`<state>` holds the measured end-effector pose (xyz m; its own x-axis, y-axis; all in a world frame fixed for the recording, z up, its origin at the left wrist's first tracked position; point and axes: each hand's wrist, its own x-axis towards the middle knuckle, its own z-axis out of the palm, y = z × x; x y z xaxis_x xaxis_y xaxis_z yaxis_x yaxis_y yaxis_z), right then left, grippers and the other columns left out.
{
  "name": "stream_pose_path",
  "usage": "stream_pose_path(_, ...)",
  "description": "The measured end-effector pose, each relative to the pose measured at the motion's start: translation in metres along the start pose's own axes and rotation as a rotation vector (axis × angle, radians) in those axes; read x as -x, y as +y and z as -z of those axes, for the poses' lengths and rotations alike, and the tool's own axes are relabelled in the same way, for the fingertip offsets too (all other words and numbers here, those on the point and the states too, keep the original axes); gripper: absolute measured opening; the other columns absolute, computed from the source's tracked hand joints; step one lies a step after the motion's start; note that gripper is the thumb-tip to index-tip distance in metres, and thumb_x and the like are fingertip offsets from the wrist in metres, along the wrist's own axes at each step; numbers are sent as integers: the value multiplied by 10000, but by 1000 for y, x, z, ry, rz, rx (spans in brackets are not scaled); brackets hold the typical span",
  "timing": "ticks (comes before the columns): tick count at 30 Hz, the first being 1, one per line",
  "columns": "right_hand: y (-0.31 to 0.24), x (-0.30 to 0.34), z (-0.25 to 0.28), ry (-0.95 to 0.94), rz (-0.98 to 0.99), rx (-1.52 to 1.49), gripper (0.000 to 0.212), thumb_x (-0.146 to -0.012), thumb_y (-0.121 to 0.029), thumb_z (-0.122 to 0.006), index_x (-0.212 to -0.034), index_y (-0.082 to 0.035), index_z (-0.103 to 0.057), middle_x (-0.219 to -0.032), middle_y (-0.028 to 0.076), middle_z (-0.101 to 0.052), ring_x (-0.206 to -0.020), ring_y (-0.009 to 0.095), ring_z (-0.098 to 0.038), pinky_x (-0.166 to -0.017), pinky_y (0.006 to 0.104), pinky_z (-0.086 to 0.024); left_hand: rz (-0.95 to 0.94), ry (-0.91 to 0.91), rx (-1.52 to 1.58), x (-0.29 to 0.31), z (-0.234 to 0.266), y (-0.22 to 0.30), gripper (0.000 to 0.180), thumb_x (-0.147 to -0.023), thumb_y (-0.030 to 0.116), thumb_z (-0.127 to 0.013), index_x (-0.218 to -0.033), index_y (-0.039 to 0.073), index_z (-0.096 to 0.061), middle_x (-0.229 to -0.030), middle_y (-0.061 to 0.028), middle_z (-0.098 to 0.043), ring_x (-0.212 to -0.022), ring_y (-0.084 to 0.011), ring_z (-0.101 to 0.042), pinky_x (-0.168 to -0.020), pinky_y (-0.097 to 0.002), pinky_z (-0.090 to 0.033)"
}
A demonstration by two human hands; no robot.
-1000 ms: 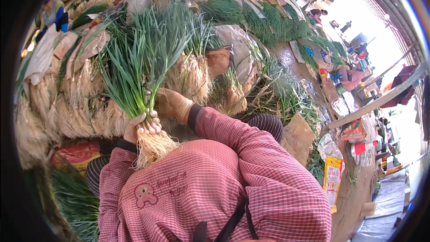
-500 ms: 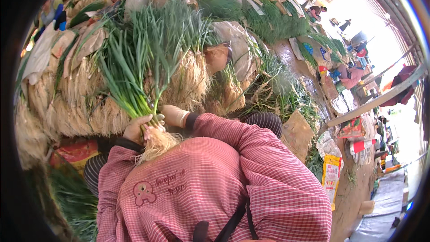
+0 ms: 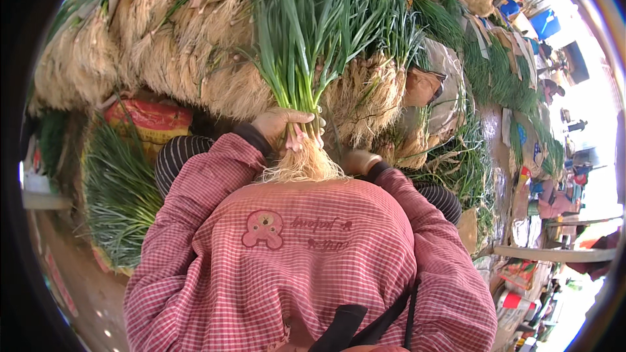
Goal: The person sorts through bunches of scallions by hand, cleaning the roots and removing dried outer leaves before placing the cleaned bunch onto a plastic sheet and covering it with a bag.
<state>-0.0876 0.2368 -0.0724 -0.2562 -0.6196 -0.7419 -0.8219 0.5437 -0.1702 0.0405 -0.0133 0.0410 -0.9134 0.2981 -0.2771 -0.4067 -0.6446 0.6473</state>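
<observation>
My left hand (image 3: 282,125), in a pale glove, is closed round the lower stems of a bunch of green garlic (image 3: 301,85). The bunch stands upright in front of my chest, its long flat leaves pointing away from me. Pinkish stem ends and pale stringy roots (image 3: 305,164) hang below the hand, against my checked smock. My right hand (image 3: 358,161), also gloved, is low, just right of the roots and apart from the stems. Its fingers are mostly hidden, so what it touches does not show.
Bundles with thick tan roots (image 3: 215,78) form a long row ahead. A red and yellow sack (image 3: 147,120) and a heap of greens (image 3: 117,189) lie at my left. Loose greens (image 3: 479,156) lie at my right. A pale bar (image 3: 554,253) crosses farther right.
My right hand has left the stems and moved down to the right. The left hand keeps the bunch, which now stands more upright. The view has turned toward the left.
</observation>
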Motion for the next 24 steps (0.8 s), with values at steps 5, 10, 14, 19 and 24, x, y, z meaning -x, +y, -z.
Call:
stream_pose_path(5,-18,49,128,569,36,-1400,407,-956,-366,-533,-1199,-42,-567,-1062,119,-645,-919,229,-625,-788,334,-503,197,48,61,-1,-8,2,244,-901,107,-564,-1098,-35,-582,-912,-173,-667,-731,-360,-677,-614,-432,-569)
stream_pose_path(10,-8,21,158,531,101,-1545,366,-961,-380,-540,-1045,-35,-630,-817,25,-615,-697,127,-567,-649,261,-465,118,79,21,-18,9,-11,235,-888,97,-582,-1092,-19,-588,-901,-167,-673,-746,-361,-681,-662,-457,-580)
stream_pose_path(14,4,15,154,655,94,-632,293,-967,-325,-532,-1032,-60,-639,-770,22,-586,-655,118,-538,-615,256,-466,150,137,-41,-24,29,-20,219,-894,98,-578,-1067,-33,-600,-878,-175,-672,-750,-357,-682,-670,-455,-579)
stream_pose_path(19,-68,47,162,677,-266,93,300,-968,-218,-505,-1238,-91,-539,-885,63,-600,-744,125,-582,-655,236,-539,157,184,54,-9,6,-13,234,-911,136,-569,-1007,-70,-623,-848,-194,-670,-742,-344,-681,-663,-409,-576)
stream_pose_path(24,-72,44,128,929,351,-1572,287,-966,-284,-504,-1099,-34,-552,-900,48,-634,-779,158,-606,-734,304,-540,127,119,57,-19,7,-12,266,-921,176,-556,-1018,-63,-620,-822,-206,-670,-742,-334,-681,-656,-376,-569)
